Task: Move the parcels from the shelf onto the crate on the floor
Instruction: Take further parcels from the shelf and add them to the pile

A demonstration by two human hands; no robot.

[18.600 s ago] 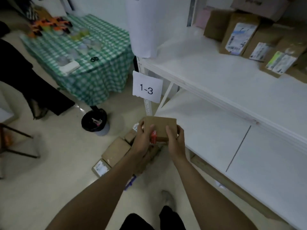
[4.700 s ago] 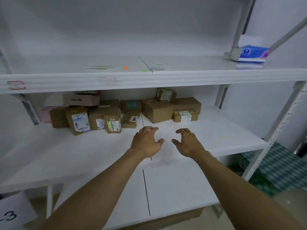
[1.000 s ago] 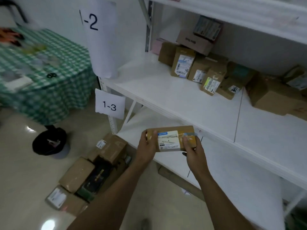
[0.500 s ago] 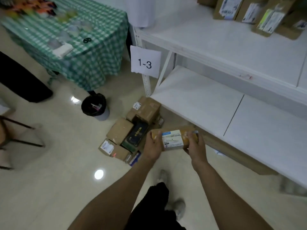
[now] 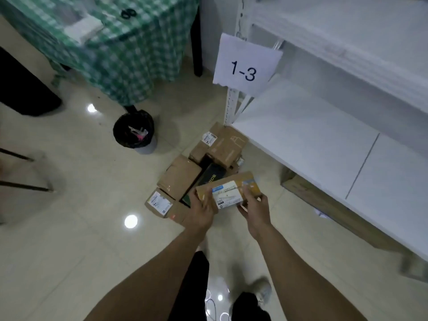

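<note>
A: Holding anything?
B: Gripping a labelled parcel [image 5: 228, 193] by both ends, with the left hand [image 5: 201, 212] and the right hand [image 5: 254, 209] clamped on it, over the near side of the pile of parcels [image 5: 183, 177] on the floor.
A: And past the pile?
B: Seeing a black bin [image 5: 134, 133] just left of the pile, the white shelf [image 5: 301, 133] just right of it, a "1-3" sign [image 5: 245, 66] above, then a green-checked table [image 5: 111, 47] well beyond.
</note>
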